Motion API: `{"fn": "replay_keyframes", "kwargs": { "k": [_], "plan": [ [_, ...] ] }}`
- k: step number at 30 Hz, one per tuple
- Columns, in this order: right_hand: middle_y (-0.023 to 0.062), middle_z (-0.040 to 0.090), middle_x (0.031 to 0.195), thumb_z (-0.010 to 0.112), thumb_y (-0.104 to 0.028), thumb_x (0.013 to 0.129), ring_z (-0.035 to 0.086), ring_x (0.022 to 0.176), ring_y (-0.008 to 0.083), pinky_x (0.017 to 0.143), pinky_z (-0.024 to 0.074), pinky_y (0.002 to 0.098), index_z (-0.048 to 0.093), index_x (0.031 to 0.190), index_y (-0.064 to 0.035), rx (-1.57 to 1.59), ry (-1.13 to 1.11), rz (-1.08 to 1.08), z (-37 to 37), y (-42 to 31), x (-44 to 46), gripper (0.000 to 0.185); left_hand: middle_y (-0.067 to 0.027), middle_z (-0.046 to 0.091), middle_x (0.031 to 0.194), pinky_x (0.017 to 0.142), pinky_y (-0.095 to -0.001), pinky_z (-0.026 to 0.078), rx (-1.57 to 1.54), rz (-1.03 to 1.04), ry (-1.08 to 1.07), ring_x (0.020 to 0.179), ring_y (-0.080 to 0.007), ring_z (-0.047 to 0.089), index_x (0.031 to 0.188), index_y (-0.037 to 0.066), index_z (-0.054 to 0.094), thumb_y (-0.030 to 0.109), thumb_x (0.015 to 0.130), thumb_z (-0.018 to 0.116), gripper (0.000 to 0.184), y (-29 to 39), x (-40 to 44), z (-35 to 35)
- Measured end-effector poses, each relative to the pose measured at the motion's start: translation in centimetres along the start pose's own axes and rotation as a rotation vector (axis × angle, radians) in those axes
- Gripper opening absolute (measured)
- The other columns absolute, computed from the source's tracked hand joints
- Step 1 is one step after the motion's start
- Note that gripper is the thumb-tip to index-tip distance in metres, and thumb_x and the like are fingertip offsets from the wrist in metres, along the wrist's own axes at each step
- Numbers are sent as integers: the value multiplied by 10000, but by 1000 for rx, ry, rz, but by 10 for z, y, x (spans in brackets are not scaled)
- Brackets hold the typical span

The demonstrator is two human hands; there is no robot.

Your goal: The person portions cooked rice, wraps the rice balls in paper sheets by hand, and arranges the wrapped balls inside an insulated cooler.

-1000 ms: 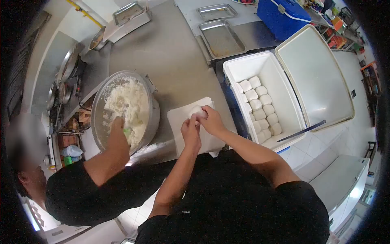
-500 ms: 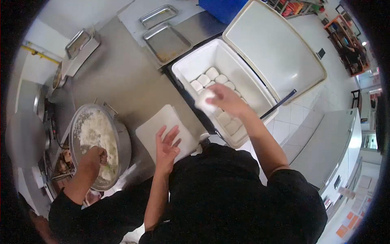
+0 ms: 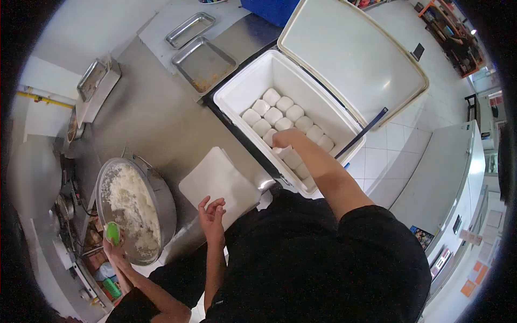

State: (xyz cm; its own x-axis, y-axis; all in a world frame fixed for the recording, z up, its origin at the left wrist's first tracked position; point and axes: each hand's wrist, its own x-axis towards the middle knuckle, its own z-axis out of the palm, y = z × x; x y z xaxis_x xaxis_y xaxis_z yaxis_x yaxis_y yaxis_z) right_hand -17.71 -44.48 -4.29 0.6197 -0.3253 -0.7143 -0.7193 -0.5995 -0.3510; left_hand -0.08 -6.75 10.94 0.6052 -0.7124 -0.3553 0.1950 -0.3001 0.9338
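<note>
My right hand is down inside the open white cooler, its fingers closed on a white wrapped bundle that shows only in part. Around it on the cooler's floor several rounded white bundles lie in rows. Over the near left edge of a stack of white paper sheets my left hand hovers, fingers apart and slightly curled, holding nothing.
At the left, a co-worker's hands hold a green object by a large metal pot of white, crumbly food. Metal trays lie at the counter's back. The cooler's lid stands open to the right.
My right hand has carried the white bundle from over the paper down into the cooler. My left hand has let go of it and opened. The co-worker's hand has come out of the pot.
</note>
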Motion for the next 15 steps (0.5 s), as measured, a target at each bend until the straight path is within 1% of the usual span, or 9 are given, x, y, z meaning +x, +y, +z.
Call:
{"fn": "replay_keyframes", "kwargs": {
  "k": [1,4,5,7,8,11,13,14,15],
  "plan": [
    [90,780,1072,674,-259,914,731,932,272,808,569,438,788,1137,-186,13,2,-26,20,18,30,261,-135,669,1258,959,-380,502,7,-6,34,1145,-218,638,1434,37,415,73,959,692,551,-3,2,-1],
    [121,776,969,692,-306,894,727,871,302,786,570,443,796,981,-131,-50,87,-157,59,62,92,221,-162,653,1294,998,-423,496,432,192,115,1189,-282,627,1380,18,490,85,937,709,498,-35,4,-12],
    [131,772,937,697,-323,889,725,857,315,784,570,446,792,930,-113,-89,128,-207,62,70,102,235,-175,643,1307,1019,-436,487,591,321,125,1205,-310,615,1357,10,515,90,931,709,475,-53,9,-19],
    [156,756,875,707,-350,883,721,853,337,797,568,453,771,851,-79,-96,266,-191,50,56,73,280,-201,623,1334,1060,-464,469,907,570,144,1237,-366,593,1312,-5,565,101,919,710,432,-85,13,-34],
    [168,748,844,712,-364,880,719,852,348,804,566,456,760,811,-62,-98,331,-183,44,46,54,313,-238,566,1427,1124,-497,419,905,490,76,1330,-429,527,1259,-15,620,123,914,717,384,-84,8,-32],
    [183,755,958,714,-354,892,723,887,340,816,564,465,761,915,-41,-32,305,-149,15,24,10,318,-242,540,1481,1140,-505,402,1053,587,-23,1385,-436,492,1284,-4,626,128,917,719,401,-97,12,-31],
    [201,731,1079,667,-375,933,697,1009,364,904,538,473,736,1034,-20,169,842,-153,18,14,19,376,-237,530,1501,1148,-514,392,1083,542,-44,1410,-442,470,1291,3,634,130,907,728,416,-106,12,-34],
    [210,718,1139,643,-386,954,684,1070,376,948,524,477,724,1093,-10,272,1108,-155,9,-6,8,409,-235,525,1510,1152,-518,386,1097,518,-52,1422,-444,459,1295,7,637,131,902,732,423,-107,14,-34],
    [201,714,1137,649,-350,960,677,1066,371,937,521,474,714,1110,-17,420,1200,-195,3,-26,-5,371,-233,551,1480,1146,-522,391,1072,522,-16,1403,-446,477,1299,7,638,123,896,734,430,-109,15,-33]
  ]
}}
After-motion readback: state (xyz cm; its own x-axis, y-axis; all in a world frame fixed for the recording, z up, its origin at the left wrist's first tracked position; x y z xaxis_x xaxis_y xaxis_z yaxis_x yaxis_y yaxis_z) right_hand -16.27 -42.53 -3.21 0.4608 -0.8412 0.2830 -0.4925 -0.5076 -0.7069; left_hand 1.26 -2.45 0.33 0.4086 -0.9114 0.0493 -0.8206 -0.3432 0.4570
